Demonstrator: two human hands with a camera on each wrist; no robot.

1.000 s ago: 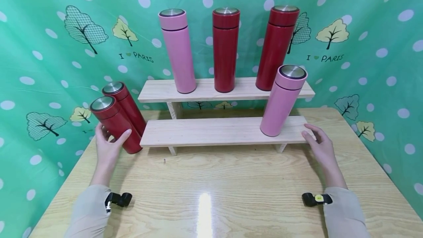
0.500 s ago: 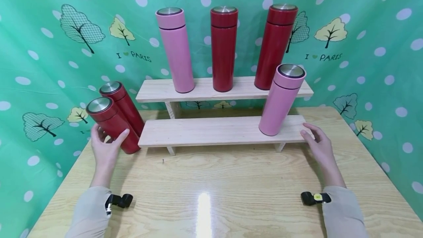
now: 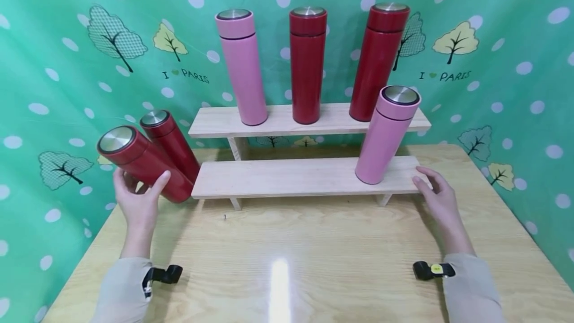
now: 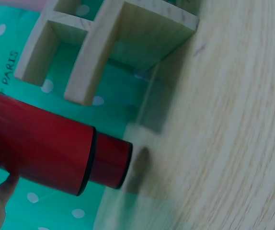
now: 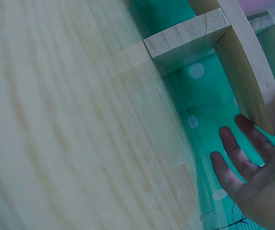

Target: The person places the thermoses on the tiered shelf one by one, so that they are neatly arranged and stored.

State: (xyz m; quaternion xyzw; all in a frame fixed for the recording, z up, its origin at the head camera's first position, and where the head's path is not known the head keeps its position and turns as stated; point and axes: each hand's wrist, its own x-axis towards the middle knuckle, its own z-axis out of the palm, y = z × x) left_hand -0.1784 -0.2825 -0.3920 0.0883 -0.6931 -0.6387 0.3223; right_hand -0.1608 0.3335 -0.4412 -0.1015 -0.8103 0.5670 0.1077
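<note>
My left hand (image 3: 139, 208) grips a red thermos (image 3: 148, 163) near the left end of the shelf, thumb on its front side. This thermos leans left, and its base hangs over the table in the left wrist view. Behind it a second red thermos (image 3: 174, 136) stands on the table. At the right end of the lower shelf board (image 3: 278, 178), my right hand (image 3: 441, 203) touches the board with thumb and index finger. Its other fingers (image 5: 235, 153) spread loosely beside the board in the right wrist view. A pink thermos (image 3: 385, 138) stands on that board's right part.
The upper shelf board (image 3: 278, 113) bears a pink thermos (image 3: 242, 74) at left and two red ones, a middle thermos (image 3: 307, 74) and a right thermos (image 3: 376, 69). A green patterned cloth (image 3: 493, 113) hangs behind the wooden table (image 3: 341, 253).
My left hand has tilted the front red thermos further left and raised it slightly. The right hand stays at the board's end. The view shifts slightly.
</note>
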